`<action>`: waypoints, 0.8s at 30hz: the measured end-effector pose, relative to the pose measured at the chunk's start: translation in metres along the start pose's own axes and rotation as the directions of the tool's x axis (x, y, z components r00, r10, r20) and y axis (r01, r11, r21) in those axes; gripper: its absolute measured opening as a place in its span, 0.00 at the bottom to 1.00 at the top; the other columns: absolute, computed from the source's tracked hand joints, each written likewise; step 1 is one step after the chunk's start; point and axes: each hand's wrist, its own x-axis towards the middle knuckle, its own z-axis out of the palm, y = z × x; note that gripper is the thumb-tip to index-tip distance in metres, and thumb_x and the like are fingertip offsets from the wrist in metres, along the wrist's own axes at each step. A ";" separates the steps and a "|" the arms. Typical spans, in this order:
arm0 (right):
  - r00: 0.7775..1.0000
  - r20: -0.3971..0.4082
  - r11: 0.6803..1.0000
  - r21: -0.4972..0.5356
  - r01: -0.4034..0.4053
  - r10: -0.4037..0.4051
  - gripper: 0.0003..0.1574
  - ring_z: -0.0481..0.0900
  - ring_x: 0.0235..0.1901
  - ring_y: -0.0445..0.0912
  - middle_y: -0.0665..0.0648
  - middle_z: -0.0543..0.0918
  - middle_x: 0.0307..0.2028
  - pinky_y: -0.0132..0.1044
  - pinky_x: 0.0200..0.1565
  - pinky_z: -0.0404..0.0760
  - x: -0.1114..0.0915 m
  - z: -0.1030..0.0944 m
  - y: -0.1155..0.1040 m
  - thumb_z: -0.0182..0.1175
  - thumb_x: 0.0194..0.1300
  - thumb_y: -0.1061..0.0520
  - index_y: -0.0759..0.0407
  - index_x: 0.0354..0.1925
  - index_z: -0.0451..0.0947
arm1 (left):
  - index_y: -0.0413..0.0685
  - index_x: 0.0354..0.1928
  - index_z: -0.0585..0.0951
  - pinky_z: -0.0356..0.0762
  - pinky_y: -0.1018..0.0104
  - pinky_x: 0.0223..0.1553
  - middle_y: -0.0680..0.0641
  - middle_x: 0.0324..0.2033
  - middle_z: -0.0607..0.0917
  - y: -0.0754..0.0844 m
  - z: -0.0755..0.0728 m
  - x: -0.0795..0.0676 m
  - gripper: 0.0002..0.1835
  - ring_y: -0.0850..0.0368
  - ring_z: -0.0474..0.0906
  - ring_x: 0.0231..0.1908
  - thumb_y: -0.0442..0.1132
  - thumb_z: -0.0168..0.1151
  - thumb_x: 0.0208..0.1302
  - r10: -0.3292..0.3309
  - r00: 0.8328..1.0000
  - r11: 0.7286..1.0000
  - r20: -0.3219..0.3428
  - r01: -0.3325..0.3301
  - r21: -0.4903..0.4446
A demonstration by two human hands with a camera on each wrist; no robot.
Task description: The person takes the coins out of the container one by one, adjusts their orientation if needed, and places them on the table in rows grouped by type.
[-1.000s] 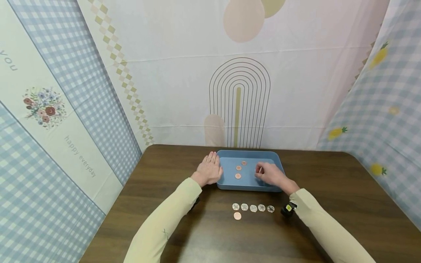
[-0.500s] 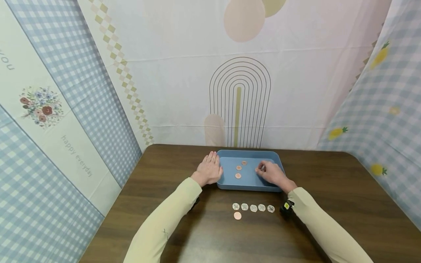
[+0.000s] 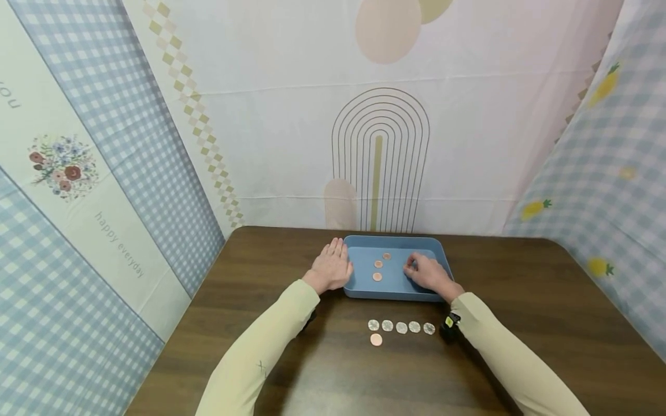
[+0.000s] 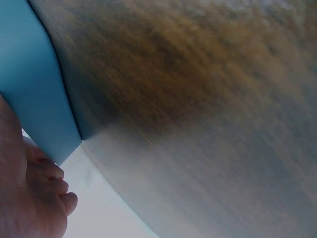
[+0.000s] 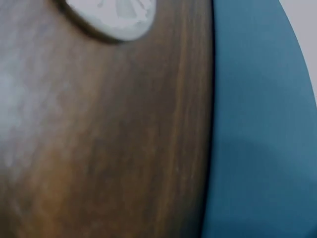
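R hand (image 3: 429, 273) has its wrist slightly further L vs 1 s ago. On tbl (image 3: 395, 375): blue tray (image 3: 393, 296), long axis L–R. L hand (image 3: 330, 269) touches L end, fingers straight, close together; R fingers curled inside tray, can't tell if gripping. 3 copper coins (image 3: 378, 264) in tray run near–far; silver coins (image 3: 402, 327) (5) run L–R in front.

I see 3 copper-coloured discs (image 3: 378, 264) in a rectangular blue tray (image 3: 395, 296). Outside lie 5 silvery discs (image 3: 402, 328) in a row and 1 copper-coloured disc (image 3: 376, 340).

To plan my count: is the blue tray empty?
Not empty: three copper-coloured discs lie inside the blue tray; under the right hand, I cannot tell.
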 end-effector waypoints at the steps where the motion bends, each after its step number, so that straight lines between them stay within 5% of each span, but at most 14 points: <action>1: 1.000 0.006 1.000 -0.005 -0.002 0.002 0.11 0.73 0.24 0.46 0.55 0.80 0.28 0.36 0.26 0.68 0.001 0.000 0.000 0.59 0.69 0.52 0.59 0.42 0.76 | 0.35 0.75 0.53 0.47 0.54 0.77 0.38 0.77 0.51 0.000 0.000 0.000 0.34 0.45 0.44 0.78 0.51 0.29 0.76 -0.001 1.000 1.000 -0.001 0.001 0.001; 24: 0.998 -0.024 0.998 0.013 -0.056 0.056 0.12 0.75 0.31 0.49 0.59 0.79 0.33 0.40 0.33 0.73 -0.014 0.000 -0.010 0.63 0.64 0.55 0.62 0.38 0.74 | 0.36 0.76 0.52 0.46 0.54 0.77 0.38 0.77 0.49 -0.001 0.002 -0.006 0.34 0.45 0.43 0.78 0.51 0.29 0.76 0.008 1.000 1.000 0.014 -0.009 0.020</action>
